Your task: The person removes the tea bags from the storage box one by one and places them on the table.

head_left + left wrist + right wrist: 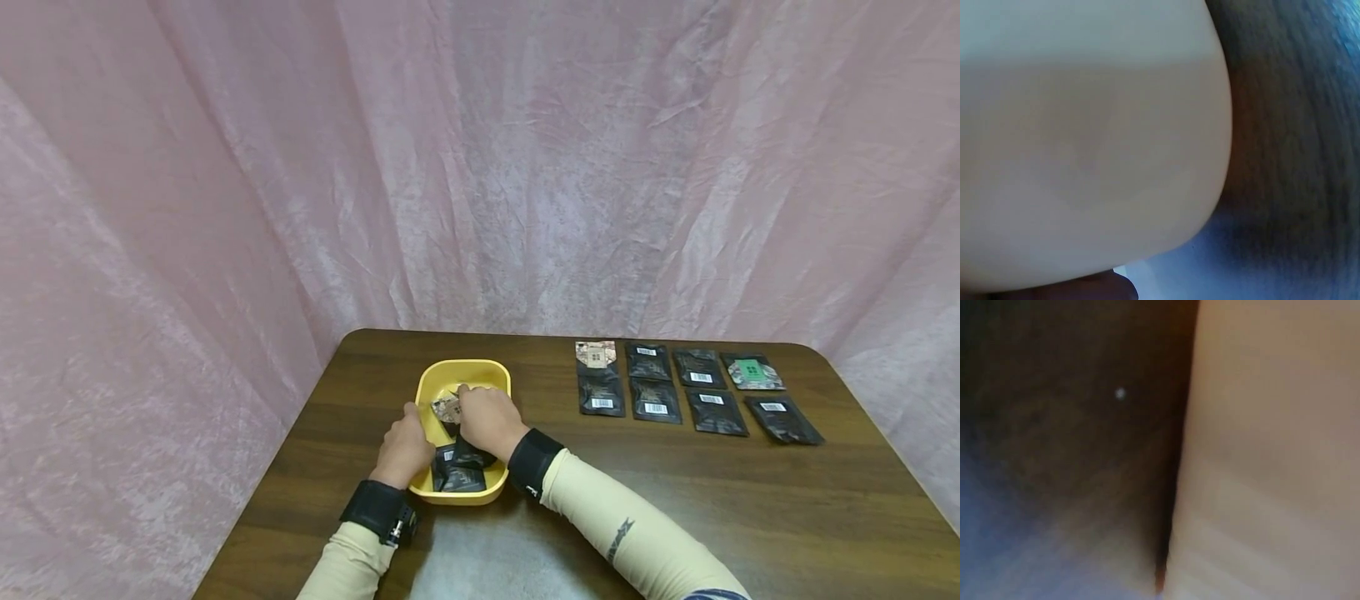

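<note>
A yellow plastic basket [459,498] stands on the table and contains several small flat packets. My left hand [405,450] grips its left rim, the fingers bent over the wall. Inside, my right hand [489,423] reaches down with curled fingers and holds a black packet [471,455], which sticks out below the palm. Its fingertips are hidden by the hand itself. Beside those fingers lies a packet with a light patterned top [447,408]. More black packets [461,480] lie at the basket's near end. Both wrist views show mostly blurred skin and table.
On the wooden table [637,500], several packets lie in two rows at the back right. Most are black with white labels, like the front-row packet [716,412]; one back-row packet [752,372] has a green label. A pink curtain [525,167] hangs behind the table.
</note>
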`<state>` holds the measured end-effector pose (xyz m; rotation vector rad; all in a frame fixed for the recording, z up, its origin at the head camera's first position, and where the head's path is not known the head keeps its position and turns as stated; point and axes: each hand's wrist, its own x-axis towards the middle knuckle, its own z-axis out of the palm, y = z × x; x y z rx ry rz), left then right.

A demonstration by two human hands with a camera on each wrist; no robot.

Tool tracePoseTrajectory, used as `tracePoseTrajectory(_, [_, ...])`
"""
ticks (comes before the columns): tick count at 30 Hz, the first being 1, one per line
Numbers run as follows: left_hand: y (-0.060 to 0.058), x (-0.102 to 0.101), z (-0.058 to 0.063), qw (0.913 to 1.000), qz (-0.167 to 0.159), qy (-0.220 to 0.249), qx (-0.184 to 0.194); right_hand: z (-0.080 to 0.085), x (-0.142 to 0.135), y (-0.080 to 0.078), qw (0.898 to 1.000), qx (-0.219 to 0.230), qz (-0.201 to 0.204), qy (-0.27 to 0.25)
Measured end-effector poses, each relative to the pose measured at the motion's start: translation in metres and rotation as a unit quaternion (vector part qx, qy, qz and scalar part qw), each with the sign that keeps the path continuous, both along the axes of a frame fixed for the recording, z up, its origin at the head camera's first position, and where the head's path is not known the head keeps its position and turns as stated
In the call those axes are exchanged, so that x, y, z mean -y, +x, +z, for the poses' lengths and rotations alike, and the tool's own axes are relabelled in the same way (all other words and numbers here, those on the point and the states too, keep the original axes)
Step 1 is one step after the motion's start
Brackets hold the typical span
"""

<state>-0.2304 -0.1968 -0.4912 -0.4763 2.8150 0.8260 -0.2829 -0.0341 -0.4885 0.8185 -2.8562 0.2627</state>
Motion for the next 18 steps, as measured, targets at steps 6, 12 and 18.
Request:
tracePoseTrajectory(6, [0.0028, -0.0011, 0.0022, 1.0000, -0.002, -0.003, -0.004, -0.0019, -0.0007, 0.0016, 1.000, -0.012, 0.001, -0.025])
tracePoseTrajectory(12, [0.0034, -0.0011, 0.0026, 0.9999, -0.002, -0.007, -0.012, -0.0032, -0.0025, 0.0018, 0.998, -0.039, 0.016, -0.047])
tracePoseTrajectory(18, [0.0005, -0.0008, 0.0001, 0.9998, -0.004, -0.011, -0.015, -0.0026, -0.0055, 0.0026, 0.995, -0.050, 0.019, -0.085])
